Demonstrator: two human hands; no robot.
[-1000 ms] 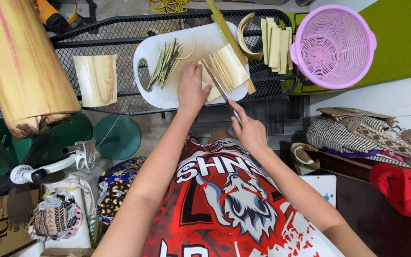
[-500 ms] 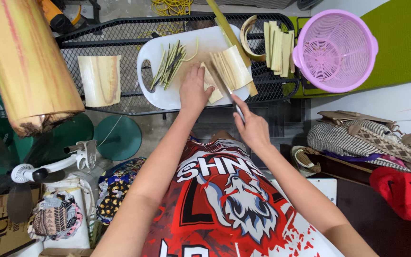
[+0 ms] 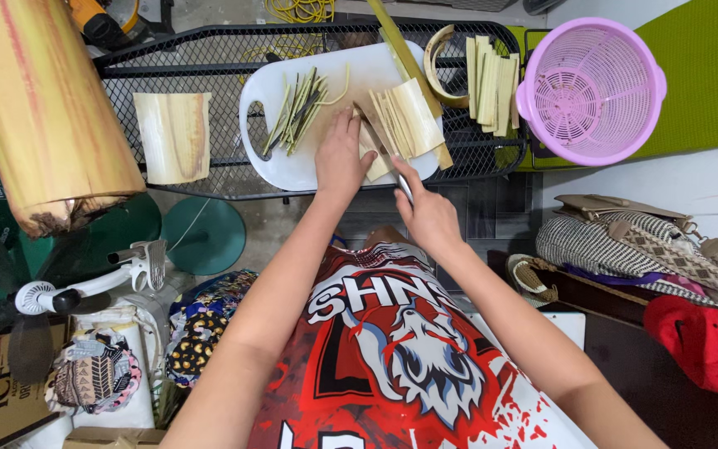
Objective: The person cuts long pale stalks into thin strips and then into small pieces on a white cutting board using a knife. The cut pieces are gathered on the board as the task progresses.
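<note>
The left hand (image 3: 340, 158) is lying flat, fingers spread narrowly, pressing a pale yellow-green sheath piece (image 3: 405, 116) on the white cutting board (image 3: 292, 162), at its right end. The right hand (image 3: 427, 214) is gripping a knife (image 3: 386, 150), whose blade is crossing the piece. One bundle of thin cut strips (image 3: 297, 104) is lying to the left; one pink basket (image 3: 592, 87) is sitting far right.
</note>
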